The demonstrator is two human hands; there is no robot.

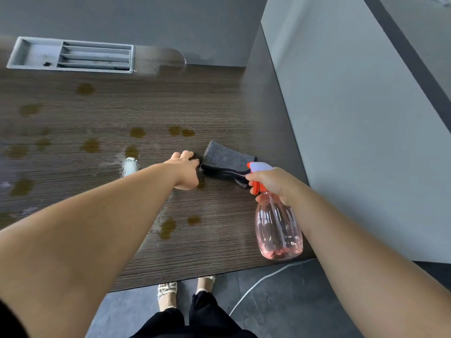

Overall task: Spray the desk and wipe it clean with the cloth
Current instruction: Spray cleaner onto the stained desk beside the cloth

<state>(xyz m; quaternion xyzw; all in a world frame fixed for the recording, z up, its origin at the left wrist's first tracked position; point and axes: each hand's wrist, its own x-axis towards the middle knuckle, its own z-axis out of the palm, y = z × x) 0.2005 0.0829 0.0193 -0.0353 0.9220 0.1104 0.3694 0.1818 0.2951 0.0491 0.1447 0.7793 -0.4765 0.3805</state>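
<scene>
Head view: my left hand (186, 170) reaches across the dark wood-grain desk (219, 106) to the folded grey cloth (227, 156), fingers close together and their tips touching its left edge; whether they pinch it I cannot tell. My right hand (273, 184) is wrapped round the neck of a clear pink spray bottle (278, 230), forefinger curled over the orange trigger (256, 187). The bottle hangs tilted in the air above the desk's near right corner, its white nozzle pointing left over the near end of the cloth. The cloth lies flat on the right side of the desk, between my two hands. Brownish stains (138, 132) dot the surface, and a white foamy patch (129, 167) sits just left of my left forearm. A grey tray (36, 54) is set into the far left of the desk. Below the near edge, my sandals (167, 291) stand on the dark floor beside a white cable (256, 284).
</scene>
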